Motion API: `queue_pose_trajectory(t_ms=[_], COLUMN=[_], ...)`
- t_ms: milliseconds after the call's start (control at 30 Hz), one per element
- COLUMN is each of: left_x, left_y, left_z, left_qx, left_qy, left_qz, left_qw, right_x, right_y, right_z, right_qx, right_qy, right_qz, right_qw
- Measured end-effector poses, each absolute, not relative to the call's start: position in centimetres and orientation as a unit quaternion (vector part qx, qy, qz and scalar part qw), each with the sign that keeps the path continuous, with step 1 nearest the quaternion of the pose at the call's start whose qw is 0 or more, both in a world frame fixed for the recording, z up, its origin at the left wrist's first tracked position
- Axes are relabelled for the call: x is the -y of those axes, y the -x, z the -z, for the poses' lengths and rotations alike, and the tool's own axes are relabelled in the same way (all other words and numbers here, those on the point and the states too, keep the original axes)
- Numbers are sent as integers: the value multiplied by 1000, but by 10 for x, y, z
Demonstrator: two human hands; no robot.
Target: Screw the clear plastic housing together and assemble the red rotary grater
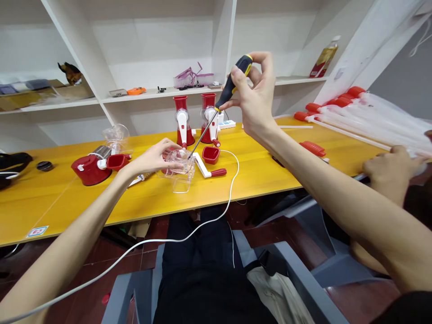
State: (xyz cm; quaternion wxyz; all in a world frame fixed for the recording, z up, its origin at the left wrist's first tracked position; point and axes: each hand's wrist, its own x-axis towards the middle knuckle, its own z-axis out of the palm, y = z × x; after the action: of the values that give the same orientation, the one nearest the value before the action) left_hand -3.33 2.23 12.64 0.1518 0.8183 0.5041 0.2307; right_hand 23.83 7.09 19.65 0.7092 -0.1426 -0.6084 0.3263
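Note:
My right hand (254,87) grips a screwdriver (228,87) by its black and yellow handle, the shaft slanting down to the left. The tip meets a clear plastic housing (182,163) on the yellow table. My left hand (158,157) is wrapped round the housing's left side, holding it against the table. Just right of the housing lies a white crank (202,166) with a red handle. Behind that sits a small red hopper (211,155). A grater drum, partly covered by my left hand and wrist, lies to the left.
Two red and white rotary graters (182,119) stand at the back. At left are a red grater base (89,170) and a black cap (44,166). A white cable (232,189) crosses the table (263,180). Another person's hand (388,168) is at right, near bagged red-capped tubes (364,114).

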Motion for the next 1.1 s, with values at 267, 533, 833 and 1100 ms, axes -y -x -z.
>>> queue_pose_trajectory(t_ms=[267,533,833,1100], left_x=[-23,-17,-16,-9], left_y=[32,28,31,30], left_z=[-126,-131,-130,-140], left_qx=[-507,-513,-511,-494], left_qy=[-814,-815,-808,-810], left_qz=[-237,-232,-248,-272], left_qw=[157,136,155,159], right_x=[-68,-68,-53,-65], right_y=[-236,-233,-233,-241], right_z=[-198,-195,-222,-218], right_qx=[613,611,682,596], right_qy=[146,155,127,115], right_qz=[-318,-299,-229,-219], right_qw=[708,716,683,764])
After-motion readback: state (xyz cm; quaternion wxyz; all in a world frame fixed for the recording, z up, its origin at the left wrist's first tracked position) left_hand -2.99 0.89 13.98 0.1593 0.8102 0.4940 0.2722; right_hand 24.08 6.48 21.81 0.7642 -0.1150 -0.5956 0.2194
